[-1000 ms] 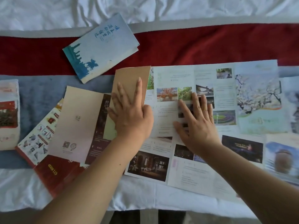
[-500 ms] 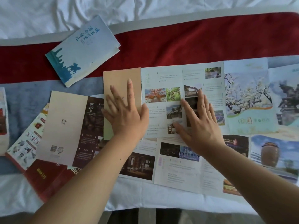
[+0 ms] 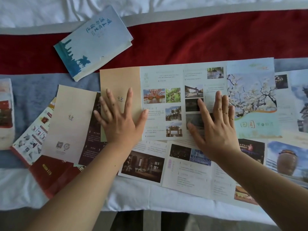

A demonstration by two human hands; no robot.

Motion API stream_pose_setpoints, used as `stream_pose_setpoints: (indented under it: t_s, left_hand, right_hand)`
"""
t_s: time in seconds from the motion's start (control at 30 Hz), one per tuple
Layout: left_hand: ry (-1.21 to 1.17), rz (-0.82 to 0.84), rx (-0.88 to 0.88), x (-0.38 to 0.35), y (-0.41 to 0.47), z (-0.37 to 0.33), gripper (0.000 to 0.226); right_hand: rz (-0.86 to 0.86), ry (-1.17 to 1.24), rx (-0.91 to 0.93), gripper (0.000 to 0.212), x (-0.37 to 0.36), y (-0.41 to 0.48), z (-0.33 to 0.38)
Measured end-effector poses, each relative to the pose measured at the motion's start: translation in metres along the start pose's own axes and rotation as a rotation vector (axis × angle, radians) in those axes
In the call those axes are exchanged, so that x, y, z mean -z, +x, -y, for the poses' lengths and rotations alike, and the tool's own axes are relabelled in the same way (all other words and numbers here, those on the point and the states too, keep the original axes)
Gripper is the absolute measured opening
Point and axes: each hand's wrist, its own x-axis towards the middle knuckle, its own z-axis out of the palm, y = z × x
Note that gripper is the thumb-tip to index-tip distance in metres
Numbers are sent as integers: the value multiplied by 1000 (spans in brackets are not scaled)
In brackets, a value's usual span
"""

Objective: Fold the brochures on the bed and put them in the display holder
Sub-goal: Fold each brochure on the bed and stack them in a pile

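Observation:
Several brochures lie spread on the bed. In the middle is a half-folded brochure: its tan panel (image 3: 120,80) is turned over onto the white photo pages (image 3: 173,104). My left hand (image 3: 120,117) presses flat on the tan panel with fingers spread. My right hand (image 3: 215,124) lies flat on the white pages, beside the blossom cover (image 3: 251,100). A blue folded brochure (image 3: 93,44) rests on the red runner at the upper left. No display holder is in view.
A second tan brochure (image 3: 71,120), a red booklet (image 3: 53,172) and an illustrated leaflet (image 3: 31,139) overlap at the left. More open brochures (image 3: 188,172) lie below and to the right. A stack (image 3: 5,114) sits at the left edge. The bed's front edge (image 3: 133,209) is near me.
The tan panel has been laid down flat over the photo pages. My left hand has spread its fingers on it. My right hand stays flat on the white pages.

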Motion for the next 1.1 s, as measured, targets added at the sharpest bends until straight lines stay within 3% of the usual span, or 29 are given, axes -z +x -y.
stream_pose_setpoints:
  t_s: [0.5,1.1]
  left_hand:
    - [38,-23,57,11,-13,118,87]
    - [-123,-102,118,12,-20,219,87]
  right_hand:
    - [57,-58,101,90,-25,8,87]
    - [62,-134,189,88,-55,17,180]
